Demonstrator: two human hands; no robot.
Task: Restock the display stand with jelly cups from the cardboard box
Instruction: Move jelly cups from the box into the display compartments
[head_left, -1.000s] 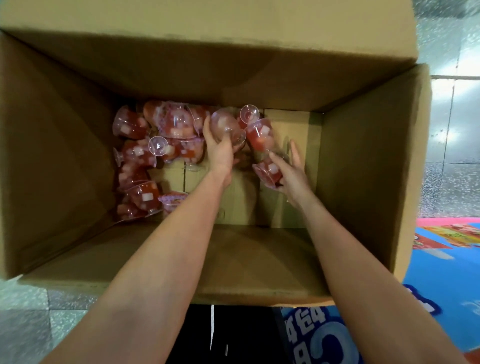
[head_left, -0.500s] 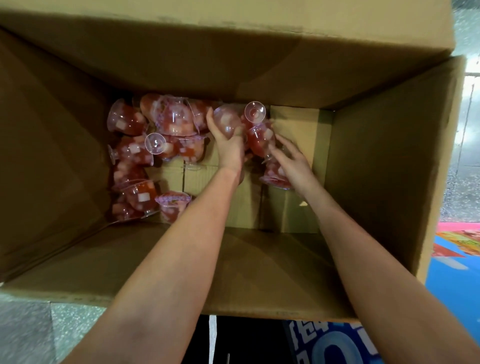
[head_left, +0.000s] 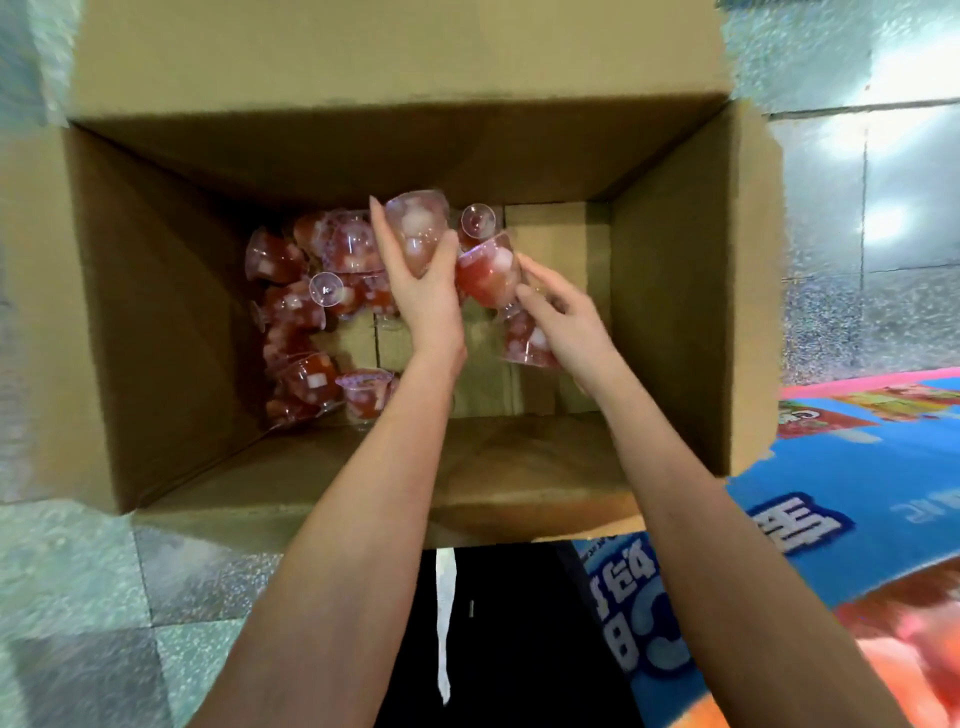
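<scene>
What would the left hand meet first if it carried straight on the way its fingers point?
Probably the far inner wall of the brown cardboard box. The left hand, holding a clear stemmed jelly cup with pale pink filling, points toward it; nothing visibly lies between, though depth is unclear.

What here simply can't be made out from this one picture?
Display stand: outside the head view's frame.
Loose jelly cups in the cardboard box: count unclear; they overlap, blurred, and the left hand covers some.
Cup under the right hand: partly hidden by the palm.
Blue printed sheet: cut off by the right edge.
</scene>
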